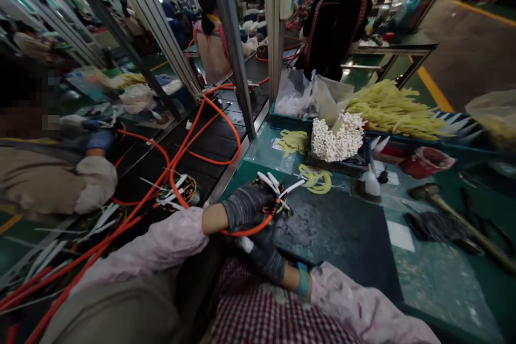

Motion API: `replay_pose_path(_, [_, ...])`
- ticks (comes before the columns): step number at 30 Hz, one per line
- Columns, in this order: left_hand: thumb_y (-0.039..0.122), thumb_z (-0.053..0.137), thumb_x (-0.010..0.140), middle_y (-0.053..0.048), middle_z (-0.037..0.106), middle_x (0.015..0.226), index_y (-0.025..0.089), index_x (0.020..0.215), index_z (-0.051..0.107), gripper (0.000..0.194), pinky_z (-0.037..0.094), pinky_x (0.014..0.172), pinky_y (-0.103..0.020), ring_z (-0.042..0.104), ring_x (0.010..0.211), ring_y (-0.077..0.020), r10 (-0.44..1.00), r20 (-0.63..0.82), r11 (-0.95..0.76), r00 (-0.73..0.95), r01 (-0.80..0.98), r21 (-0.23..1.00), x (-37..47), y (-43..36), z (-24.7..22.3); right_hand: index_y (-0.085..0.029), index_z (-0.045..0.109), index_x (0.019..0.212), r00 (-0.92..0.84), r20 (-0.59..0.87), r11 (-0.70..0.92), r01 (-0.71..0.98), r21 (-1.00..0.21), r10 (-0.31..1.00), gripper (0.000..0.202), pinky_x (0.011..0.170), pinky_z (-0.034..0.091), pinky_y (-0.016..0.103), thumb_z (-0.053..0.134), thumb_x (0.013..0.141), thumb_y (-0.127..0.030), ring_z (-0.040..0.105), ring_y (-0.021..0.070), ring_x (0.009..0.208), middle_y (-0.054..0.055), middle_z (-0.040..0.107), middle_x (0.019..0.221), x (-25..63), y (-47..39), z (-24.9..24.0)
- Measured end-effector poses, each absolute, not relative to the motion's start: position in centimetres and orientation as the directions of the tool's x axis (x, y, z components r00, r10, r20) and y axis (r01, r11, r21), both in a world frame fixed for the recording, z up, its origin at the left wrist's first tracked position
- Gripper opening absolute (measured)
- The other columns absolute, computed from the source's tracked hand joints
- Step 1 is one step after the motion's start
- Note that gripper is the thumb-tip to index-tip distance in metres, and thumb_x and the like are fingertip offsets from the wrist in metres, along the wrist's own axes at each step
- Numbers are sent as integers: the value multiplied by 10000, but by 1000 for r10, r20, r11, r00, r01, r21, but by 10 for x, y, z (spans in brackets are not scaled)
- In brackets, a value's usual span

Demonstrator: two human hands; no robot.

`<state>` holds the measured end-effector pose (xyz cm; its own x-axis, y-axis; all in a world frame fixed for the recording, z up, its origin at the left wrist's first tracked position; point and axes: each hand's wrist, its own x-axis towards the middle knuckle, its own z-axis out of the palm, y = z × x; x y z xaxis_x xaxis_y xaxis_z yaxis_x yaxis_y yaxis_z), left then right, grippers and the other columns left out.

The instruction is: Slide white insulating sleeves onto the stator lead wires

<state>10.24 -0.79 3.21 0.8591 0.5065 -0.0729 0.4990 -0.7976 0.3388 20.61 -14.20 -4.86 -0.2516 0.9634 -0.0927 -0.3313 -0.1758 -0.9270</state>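
My left hand (248, 205), in a grey knit glove, is closed around a wire-wound motor part, possibly a stator. White sleeved leads (292, 187) stick up from it, and a thick orange cable (253, 230) curves from it below my left hand. Just under that cable is my right hand (266, 258), also gloved, with a white-covered thumb tip. Its fingers look bent, partly hidden in shadow, and what they hold cannot be made out. Both hands are over the near left edge of a dark work mat (334, 231).
Behind the mat stand a box of white-tipped bundled pieces (338, 137) and yellow sleeves (395, 110). A hammer (455, 215) lies at right. On the left, orange cables (173, 166) cross a conveyor (213, 137) beside another wound part (183, 191). A co-worker (52, 166) sits at left.
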Motion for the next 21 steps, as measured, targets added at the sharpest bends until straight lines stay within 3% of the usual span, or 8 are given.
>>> replay_pose_path(3, [588,662,1068,-99,839,1227,252,1284,782,417,606,1099,-450,782,1172,-313,660,57,-692,749,576,434,58,-18,57,-376,872,1220,-243,-22,-113,-368,-923,970,434,1371,486,589,849,914,-683,698,391,1445,73,840,1369,204,-138,-39])
replay_pose_path(5, [687,689,1028,-111,828,1295,253,1394,736,570,605,1119,-455,777,1202,-311,644,137,-722,753,538,435,13,-31,62,-374,876,1232,-254,40,-70,-408,-910,966,403,1323,550,581,829,964,-671,746,365,1392,48,859,1364,201,-135,-34])
replay_pose_path(7, [754,760,921,-128,839,1261,250,1375,747,679,544,1231,-563,770,1231,-364,627,258,-776,735,557,297,-30,-46,53,-392,877,1234,-231,94,-25,-463,-886,968,350,1237,634,563,832,988,-638,805,336,1303,17,880,1331,196,-136,-33])
replay_pose_path(8, [686,740,953,-134,841,1277,252,1366,755,599,500,1277,-608,767,1257,-377,680,284,-732,676,649,210,-48,-52,44,-406,875,1238,-214,102,-14,-485,-875,971,328,1196,667,546,834,995,-624,825,320,1267,0,886,1321,194,-137,-33])
replay_pose_path(11, [443,617,1039,-168,836,1317,217,1346,767,410,483,1272,-645,755,1304,-397,865,381,-381,328,922,73,-85,-56,14,-387,875,1219,-183,94,-10,-501,-865,979,337,1116,717,518,833,996,-636,854,304,1199,-2,900,1279,191,-141,-33])
replay_pose_path(16, [382,550,1040,-248,771,1426,131,1404,728,477,478,1233,-672,696,1369,-465,922,382,-78,62,997,27,-94,-31,5,-370,883,1133,-126,115,37,-501,-865,985,353,1067,737,534,830,978,-682,868,325,1141,20,912,1186,222,-145,-18])
replay_pose_path(18, [324,538,1022,-235,777,1405,146,1381,735,448,468,1231,-682,693,1364,-467,934,353,-56,48,998,12,-93,-22,11,-367,879,1088,-100,94,28,-517,-856,991,346,1007,749,504,799,997,-692,872,305,1037,25,910,1106,246,-150,-10])
replay_pose_path(21, [330,657,919,-168,806,1354,228,1126,794,268,478,1229,-683,691,1351,-459,953,262,-159,152,987,4,-93,-13,24,-332,831,921,-76,-37,-77,-622,-779,996,434,858,756,472,726,1019,-741,801,257,773,25,847,876,283,-163,-4])
